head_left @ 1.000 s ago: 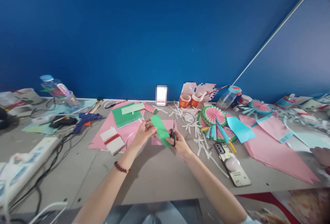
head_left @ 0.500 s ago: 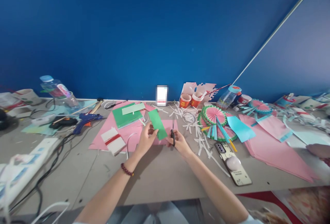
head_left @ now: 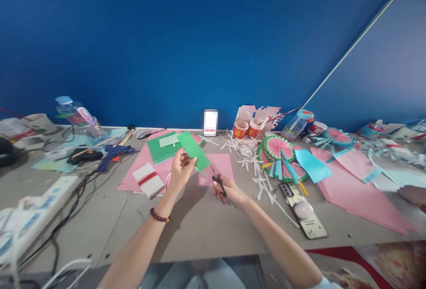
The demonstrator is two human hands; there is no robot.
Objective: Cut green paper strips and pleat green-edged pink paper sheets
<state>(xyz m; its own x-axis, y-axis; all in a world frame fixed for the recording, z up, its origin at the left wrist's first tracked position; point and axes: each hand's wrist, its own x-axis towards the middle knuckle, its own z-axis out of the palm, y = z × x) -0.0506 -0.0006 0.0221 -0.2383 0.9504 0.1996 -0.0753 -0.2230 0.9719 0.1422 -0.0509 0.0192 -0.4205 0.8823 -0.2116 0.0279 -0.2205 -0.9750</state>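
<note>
My left hand (head_left: 180, 170) pinches a green paper strip (head_left: 193, 150) by its lower left edge and holds it tilted above the table. My right hand (head_left: 228, 189) grips black-handled scissors (head_left: 215, 176), their blades pointing up and left toward the strip's lower end. Both hands hover over a pink paper sheet (head_left: 222, 167) lying on the grey table (head_left: 199, 222). A bead bracelet circles my left wrist.
A green pad (head_left: 160, 149) and white card with a red band (head_left: 148, 179) lie left. A blue glue gun (head_left: 115, 151), cables and a power strip (head_left: 36, 211) sit far left. Paper fans (head_left: 278, 151), white scraps, cups (head_left: 240, 129) and a phone (head_left: 302, 211) lie right. Another person's hand (head_left: 412, 193) shows at the right edge.
My left hand has lifted the green strip up and to the left. The scissors have swung from upright to leaning left, and my right hand dropped slightly.
</note>
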